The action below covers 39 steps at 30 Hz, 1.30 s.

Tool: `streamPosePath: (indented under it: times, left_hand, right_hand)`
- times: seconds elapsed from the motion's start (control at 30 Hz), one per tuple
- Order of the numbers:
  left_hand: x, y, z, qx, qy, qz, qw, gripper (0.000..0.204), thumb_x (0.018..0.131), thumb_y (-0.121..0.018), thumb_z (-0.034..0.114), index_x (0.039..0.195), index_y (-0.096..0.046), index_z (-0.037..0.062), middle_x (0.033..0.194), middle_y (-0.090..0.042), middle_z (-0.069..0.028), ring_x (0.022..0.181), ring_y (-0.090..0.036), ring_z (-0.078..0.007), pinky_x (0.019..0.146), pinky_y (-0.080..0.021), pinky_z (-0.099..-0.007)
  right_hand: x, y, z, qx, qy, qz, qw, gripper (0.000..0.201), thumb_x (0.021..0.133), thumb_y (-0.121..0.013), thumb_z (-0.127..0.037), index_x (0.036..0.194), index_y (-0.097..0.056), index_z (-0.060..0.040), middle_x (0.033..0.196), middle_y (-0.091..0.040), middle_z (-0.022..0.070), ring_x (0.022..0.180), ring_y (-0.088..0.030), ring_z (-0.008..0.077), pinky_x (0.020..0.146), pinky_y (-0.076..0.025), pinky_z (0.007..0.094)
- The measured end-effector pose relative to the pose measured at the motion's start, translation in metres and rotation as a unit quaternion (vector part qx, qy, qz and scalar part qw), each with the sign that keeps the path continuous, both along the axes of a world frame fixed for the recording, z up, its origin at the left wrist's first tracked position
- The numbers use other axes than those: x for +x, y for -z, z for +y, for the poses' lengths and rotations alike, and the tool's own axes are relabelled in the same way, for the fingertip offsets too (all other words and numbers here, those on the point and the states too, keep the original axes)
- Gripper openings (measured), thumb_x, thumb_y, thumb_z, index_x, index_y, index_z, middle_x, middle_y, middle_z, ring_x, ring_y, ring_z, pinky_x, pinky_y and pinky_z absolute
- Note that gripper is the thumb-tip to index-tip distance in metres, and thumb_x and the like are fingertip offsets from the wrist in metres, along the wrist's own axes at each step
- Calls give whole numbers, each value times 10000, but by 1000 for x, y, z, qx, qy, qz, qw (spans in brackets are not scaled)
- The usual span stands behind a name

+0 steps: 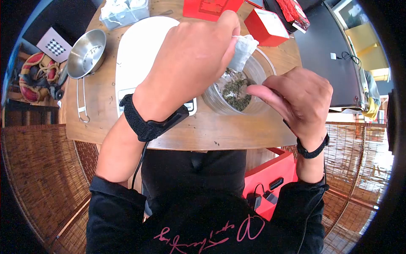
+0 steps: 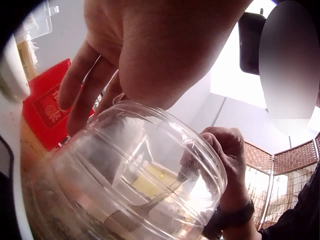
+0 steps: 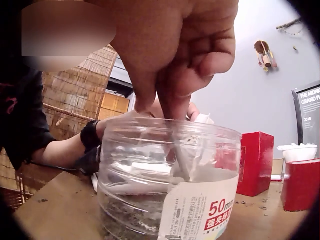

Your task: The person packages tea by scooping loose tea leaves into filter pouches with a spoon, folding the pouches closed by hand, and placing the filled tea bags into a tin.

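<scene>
A clear round jar [image 1: 215, 99] with dry, dark green leaves [image 1: 237, 91] in it stands near the table's front edge. My left hand [image 1: 192, 59] pinches a small white mesh bag [image 1: 244, 53] over the jar's back rim. From the right, my right hand [image 1: 300, 95] grips a thin metal utensil [image 3: 172, 135] that reaches down into the jar, its fingers just above the rim. In the left wrist view the utensil's flat end [image 2: 122, 222] shows through the jar wall. A printed label [image 3: 200, 210] covers part of the jar.
A white scale [image 1: 139, 51] lies left of the jar, partly under my left arm. Farther left is a steel pan [image 1: 86, 55] with a wire handle and a few crumbs inside. Behind stand a plastic tub [image 1: 127, 16] of white bags and red boxes [image 1: 266, 27]. Crumbs dot the tabletop [image 1: 237, 135].
</scene>
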<state>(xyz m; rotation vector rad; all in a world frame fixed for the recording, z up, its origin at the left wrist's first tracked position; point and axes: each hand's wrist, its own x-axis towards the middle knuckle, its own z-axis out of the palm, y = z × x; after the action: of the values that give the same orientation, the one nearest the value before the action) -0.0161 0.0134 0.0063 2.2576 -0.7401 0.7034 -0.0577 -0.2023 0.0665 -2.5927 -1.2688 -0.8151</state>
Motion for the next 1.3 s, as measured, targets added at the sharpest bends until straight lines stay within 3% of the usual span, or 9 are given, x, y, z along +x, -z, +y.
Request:
streamPosePath:
  times: [0.2,0.3,0.37,0.5,0.57,0.73,0.83,1.0,1.3]
  left_hand:
    - [1,1,1,-3,0,-1,1000,119,949,-632,118,1033,-560,76,827,-706,-166,736,-679,-386,624,-506,-477]
    - [0,1,0,-7,-1,-2,1000,119,947,-632,115,1033,-560,76,835,-706,-165,744,-679,-386,629,-506,-480]
    - [0,1,-1,-7,-2,1,1000,119,946,-633,115,1032,-560,76,838,-707,-165,748,-679,-386,631,-506,-481]
    - [0,1,0,-10,0,-1,1000,120,946,-636,119,1031,-563,77,829,-704,-161,743,-678,-386,629,-504,-480]
    - [0,0,0,-9,-1,-3,1000,120,947,-637,121,1031,-564,77,827,-703,-161,740,-676,-385,628,-502,-481]
    - [1,2,0,-14,3,4,1000,116,948,-635,123,1023,-561,76,820,-700,-161,733,-671,-385,624,-498,-480]
    - [1,2,1,-4,-1,-3,1000,112,947,-635,122,1015,-559,73,820,-700,-160,734,-673,-386,623,-502,-474]
    - [1,2,0,-5,-5,-5,1000,106,948,-633,120,1008,-559,72,823,-702,-161,742,-675,-388,623,-505,-472]
    - [-2,-6,-2,-14,6,-5,1000,107,951,-634,123,1009,-564,68,830,-701,-173,752,-677,-392,630,-508,-474]
  right_hand:
    - [2,2,6,44,19,26,999,325,745,-872,-341,664,-673,-97,556,-572,49,476,-569,237,452,-416,343]
    - [2,-1,9,62,93,32,993,349,763,-876,-329,650,-673,-69,544,-577,68,448,-556,241,443,-406,331]
    - [2,-6,11,60,94,77,991,261,786,-884,-186,698,-716,-6,564,-625,68,464,-536,136,457,-379,267]
    - [5,-9,15,104,87,57,989,232,775,-893,-170,728,-730,-11,584,-636,72,465,-534,129,454,-381,272]
    - [11,-9,14,108,56,-10,993,207,753,-900,-156,766,-740,-25,630,-654,78,494,-557,151,472,-397,281]
    - [18,2,8,19,12,-27,999,217,716,-893,-173,781,-727,-48,647,-628,75,568,-588,235,519,-432,328]
    - [19,7,10,-9,2,-41,999,311,775,-819,-358,694,-648,-113,623,-541,30,567,-570,233,506,-439,366]
    - [9,-2,13,-75,24,57,995,250,831,-787,-283,847,-671,-62,768,-645,71,686,-618,293,589,-462,387]
    - [3,-5,4,-81,33,164,983,313,945,-677,-348,829,-616,-63,693,-596,124,639,-612,352,570,-470,442]
